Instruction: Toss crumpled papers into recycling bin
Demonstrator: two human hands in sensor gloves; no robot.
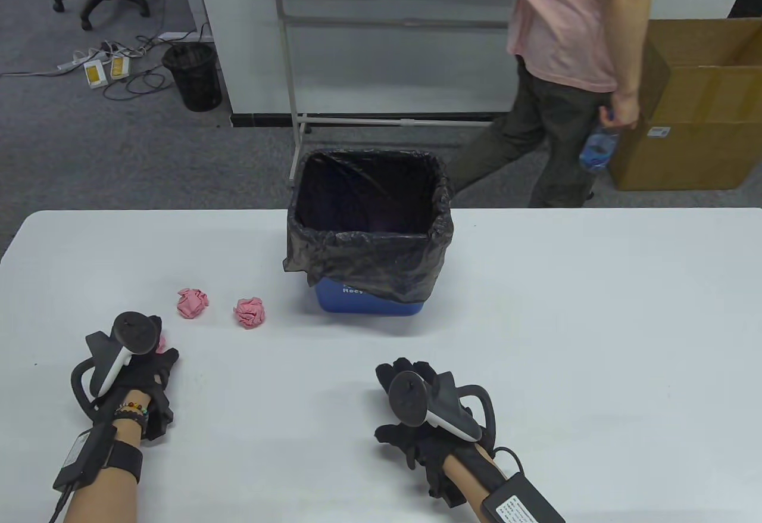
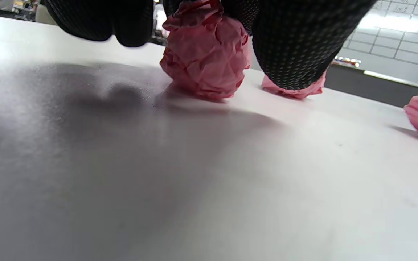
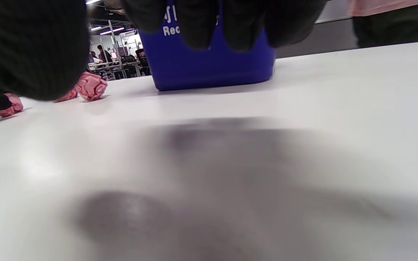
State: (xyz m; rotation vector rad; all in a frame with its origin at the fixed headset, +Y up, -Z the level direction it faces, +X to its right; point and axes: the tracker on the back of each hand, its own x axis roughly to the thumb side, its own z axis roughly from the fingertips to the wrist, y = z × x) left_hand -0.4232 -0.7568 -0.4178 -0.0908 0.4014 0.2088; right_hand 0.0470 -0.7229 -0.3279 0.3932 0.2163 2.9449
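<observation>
Left wrist view is where the action's being shown: a pink paper ball (image 2: pixel 205 54) is being pinched between the gloved fingers (image 2: pixel 292 43) of the left hand (image 1: pixel 140 371), with the ball's underside touching the tabletop (image 2: pixel 194 181). So the pickup step is being done, lift not started yet by the look of it. Two more crumpled papers, one (image 1: pixel 192 302) nearer the left edge and another (image 1: pixel 250 312) beside it, are sitting toward the middle of the tabletop, just left of the recycling bin (image 1: pixel 372 231), which is parked at the far edge with a black liner (image 1: pixel 417 276) draped over its rim. The right hand (image 1: pixel 425 413) is being rested low near the front edge, holding nothing; how wide its fingers are spread can't really be told. Next up, probably: the ball gets raised and lobbed forward and to the right, high enough to clear the liner's rim, since light paper is likely to drift short.
</observation>
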